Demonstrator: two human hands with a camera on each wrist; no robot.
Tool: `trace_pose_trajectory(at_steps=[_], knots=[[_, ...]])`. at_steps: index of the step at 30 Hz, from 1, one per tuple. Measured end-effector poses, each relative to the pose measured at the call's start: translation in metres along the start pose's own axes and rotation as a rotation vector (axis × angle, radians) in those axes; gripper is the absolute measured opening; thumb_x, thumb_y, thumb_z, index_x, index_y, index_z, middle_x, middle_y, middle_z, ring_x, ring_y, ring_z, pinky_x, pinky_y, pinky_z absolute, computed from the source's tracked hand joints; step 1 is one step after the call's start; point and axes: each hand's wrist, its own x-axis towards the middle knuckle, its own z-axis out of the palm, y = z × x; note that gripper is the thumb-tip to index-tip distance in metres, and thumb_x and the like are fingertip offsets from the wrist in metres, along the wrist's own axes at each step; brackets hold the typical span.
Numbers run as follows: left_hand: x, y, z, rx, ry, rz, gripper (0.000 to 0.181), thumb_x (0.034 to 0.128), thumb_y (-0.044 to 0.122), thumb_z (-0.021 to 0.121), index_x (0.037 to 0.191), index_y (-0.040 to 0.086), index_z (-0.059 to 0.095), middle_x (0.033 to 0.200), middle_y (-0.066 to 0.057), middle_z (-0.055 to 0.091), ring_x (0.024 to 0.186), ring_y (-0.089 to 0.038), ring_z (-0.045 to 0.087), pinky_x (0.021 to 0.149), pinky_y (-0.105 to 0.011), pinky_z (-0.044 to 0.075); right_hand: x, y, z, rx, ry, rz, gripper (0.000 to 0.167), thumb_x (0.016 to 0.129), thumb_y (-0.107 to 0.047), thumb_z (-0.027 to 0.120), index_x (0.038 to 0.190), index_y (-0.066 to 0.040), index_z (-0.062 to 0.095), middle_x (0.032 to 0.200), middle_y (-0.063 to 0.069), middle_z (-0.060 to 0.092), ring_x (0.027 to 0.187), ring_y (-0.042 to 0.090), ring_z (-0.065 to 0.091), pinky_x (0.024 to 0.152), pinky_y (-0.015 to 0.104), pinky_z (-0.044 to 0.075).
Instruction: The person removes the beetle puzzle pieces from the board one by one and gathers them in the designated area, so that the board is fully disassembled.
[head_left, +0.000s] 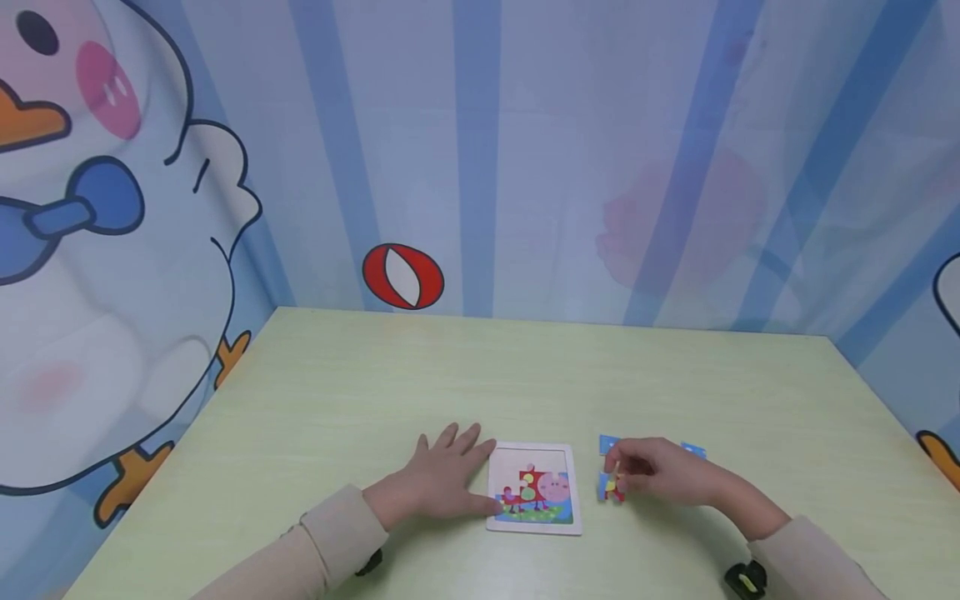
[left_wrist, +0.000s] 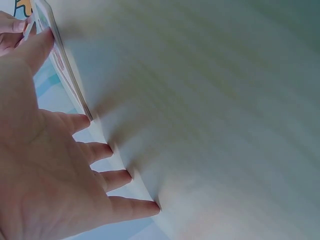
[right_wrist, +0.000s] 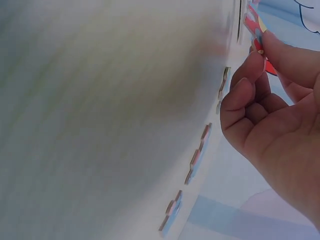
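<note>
A white-framed puzzle board (head_left: 534, 530) lies on the table, its lower part filled with joined pieces showing a pink pig (head_left: 553, 487); its upper part is bare. The left hand (head_left: 442, 479) is spread flat at the board's left side, thumb on the frame's edge and fingertips touching the table, as the left wrist view also shows (left_wrist: 65, 165). Right of the board, the right hand (head_left: 663, 472) pinches a red, yellow and blue piece (head_left: 611, 487) between thumb and index finger. In the right wrist view that piece (right_wrist: 255, 30) is held tilted above the table by the hand (right_wrist: 280, 100).
Blue pieces lie behind the right hand, one at its left (head_left: 608, 444) and one at its right (head_left: 693, 450). Several loose pieces (right_wrist: 199, 152) show edge-on in the right wrist view. A striped backdrop (head_left: 480, 167) stands behind the pale table (head_left: 375, 367).
</note>
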Motion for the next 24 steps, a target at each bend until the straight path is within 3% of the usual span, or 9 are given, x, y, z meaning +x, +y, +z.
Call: trace_pose_trajectory(at_steps=[7, 24], knots=[[-0.0008, 0.0002, -0.0006, -0.002, 0.004, -0.001, 0.087, 0.0847, 0.066, 0.056, 0.152, 0.016, 0.032, 0.160, -0.012, 0.019, 0.146, -0.041, 0.012, 0.108, -0.070, 0.012, -0.0025, 0.0023, 0.0025, -0.036, 0.003, 0.041, 0.006, 0.092, -0.008, 0.063, 0.097, -0.010, 0.061, 0.076, -0.005, 0.052, 0.069, 0.005, 0.045, 0.060, 0.021, 0.040], [0.0018, -0.0018, 0.0020, -0.005, 0.001, -0.007, 0.086, 0.0847, 0.065, 0.057, 0.152, 0.017, 0.032, 0.160, -0.010, 0.020, 0.146, -0.040, 0.011, 0.109, -0.069, 0.013, -0.0028, 0.0010, 0.0046, -0.146, 0.007, 0.055, 0.008, 0.091, -0.005, 0.063, 0.095, -0.012, 0.062, 0.069, -0.007, 0.048, 0.062, 0.003, 0.040, 0.057, 0.021, 0.037]])
